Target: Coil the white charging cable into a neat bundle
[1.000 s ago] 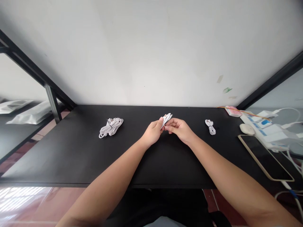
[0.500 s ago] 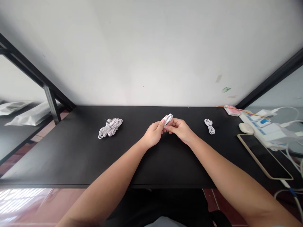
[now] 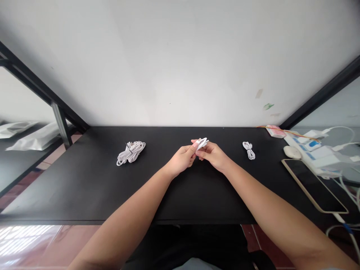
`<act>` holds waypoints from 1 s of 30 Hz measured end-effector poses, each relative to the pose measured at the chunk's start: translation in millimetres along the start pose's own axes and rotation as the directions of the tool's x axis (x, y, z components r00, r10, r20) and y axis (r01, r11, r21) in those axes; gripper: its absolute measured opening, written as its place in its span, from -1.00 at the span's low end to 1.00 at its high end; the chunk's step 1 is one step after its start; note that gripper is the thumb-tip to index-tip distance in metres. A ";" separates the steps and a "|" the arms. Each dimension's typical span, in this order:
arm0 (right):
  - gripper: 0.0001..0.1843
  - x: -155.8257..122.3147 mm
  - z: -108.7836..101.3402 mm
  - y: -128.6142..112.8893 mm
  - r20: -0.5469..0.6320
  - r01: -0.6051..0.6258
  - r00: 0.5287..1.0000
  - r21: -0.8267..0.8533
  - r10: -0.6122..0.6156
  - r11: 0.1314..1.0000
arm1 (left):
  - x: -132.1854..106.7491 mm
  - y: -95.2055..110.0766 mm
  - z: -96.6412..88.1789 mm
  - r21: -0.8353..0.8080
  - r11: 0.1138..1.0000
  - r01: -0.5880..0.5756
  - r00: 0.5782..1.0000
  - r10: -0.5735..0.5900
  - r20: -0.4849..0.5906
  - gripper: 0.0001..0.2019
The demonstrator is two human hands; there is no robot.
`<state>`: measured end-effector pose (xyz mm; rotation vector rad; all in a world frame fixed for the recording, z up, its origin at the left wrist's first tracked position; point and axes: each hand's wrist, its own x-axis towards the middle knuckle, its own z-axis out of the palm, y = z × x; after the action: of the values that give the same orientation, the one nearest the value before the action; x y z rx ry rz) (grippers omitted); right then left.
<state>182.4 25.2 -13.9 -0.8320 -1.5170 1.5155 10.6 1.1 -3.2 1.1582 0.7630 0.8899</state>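
Observation:
Both hands meet over the middle of the black table [image 3: 84, 187]. My left hand [image 3: 181, 159] and my right hand [image 3: 214, 154] pinch a small folded white cable [image 3: 202, 143] between their fingertips, just above the tabletop. A larger pile of coiled white cables [image 3: 131, 151] lies to the left of my left hand. One small tied white cable [image 3: 249, 150] lies to the right of my right hand.
At the right edge lie a phone [image 3: 313, 185] face up, a white mouse [image 3: 292, 152], a white power strip [image 3: 320, 157] with plugs and cords, and a pink box [image 3: 274, 131]. Clear bags [image 3: 30, 137] rest on a neighbouring shelf at the left. A white wall stands behind.
The cable bundle in my hands has been folded tighter and turned flatter, tipping toward the right. My hands have stayed in nearly the same spot.

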 end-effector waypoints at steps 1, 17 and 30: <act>-0.46 -0.1 0.2 -0.1 0.001 0.005 1.000 0.003 -0.005 1.000 | -0.3 0.3 0.2 -0.013 1.000 0.002 1.000 -0.002 0.005 -0.47; -0.61 -0.1 -4.6 6.7 -0.090 0.085 0.989 -0.280 -0.115 0.956 | 2.2 -6.9 -3.1 0.203 0.979 0.031 0.995 -0.011 -0.099 -0.37; -0.61 -3.4 -5.9 -0.2 -0.104 0.113 0.980 -0.403 -0.168 0.908 | 1.2 -5.6 -4.5 0.284 0.958 0.025 0.994 0.006 -0.108 -0.36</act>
<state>189.2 24.9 -14.4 -1.0093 -1.7669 1.0362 8.3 3.3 -9.7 1.3658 1.0100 0.8579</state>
